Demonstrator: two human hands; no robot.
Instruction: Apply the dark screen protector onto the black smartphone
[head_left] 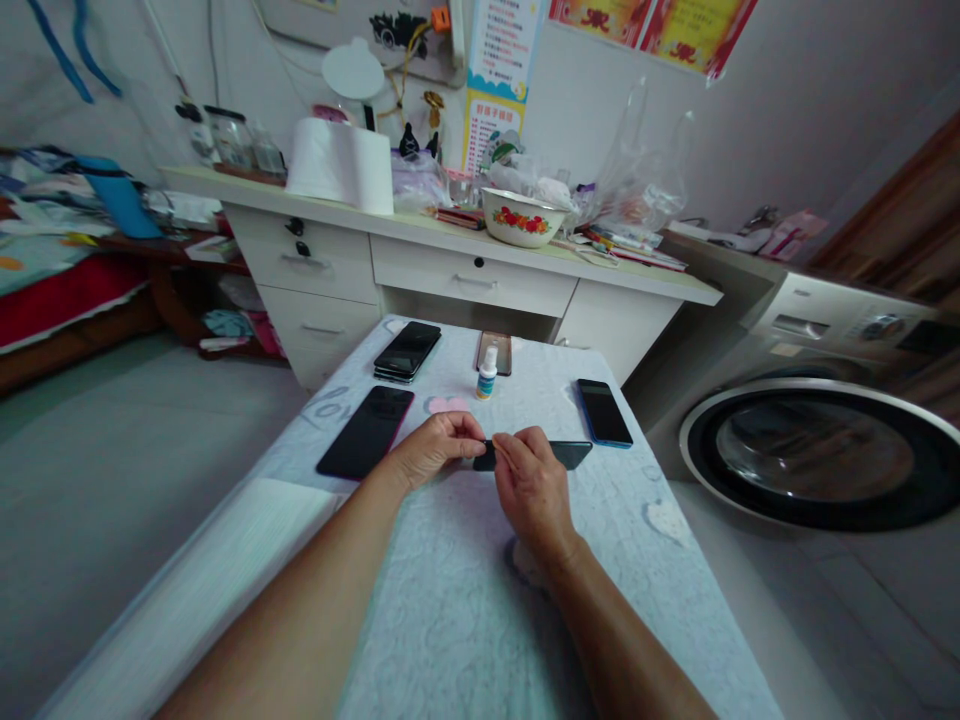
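Observation:
A dark mobile phone (571, 455) is held up on its long edge, tilted, just above or on the cloth-covered table. My left hand (442, 447) has its fingertips pinched together at the phone's left end. Bent over the phone's front is my right hand (531, 480), its thumb and fingers closed at the upper edge, hiding the phone's middle. The two hands' fingertips almost meet; any small thing between them is too small to make out. Behind them stands a small white spray bottle (487, 375) with a blue and yellow label.
A large dark phone (366, 432) lies left, with stacked phones (409, 350) behind it. Beyond the bottle lies a brownish phone case (501, 352). A blue-edged phone (604, 412) lies right. A white desk (472, 275) stands behind the table (480, 620), a washing machine (817, 370) to the right.

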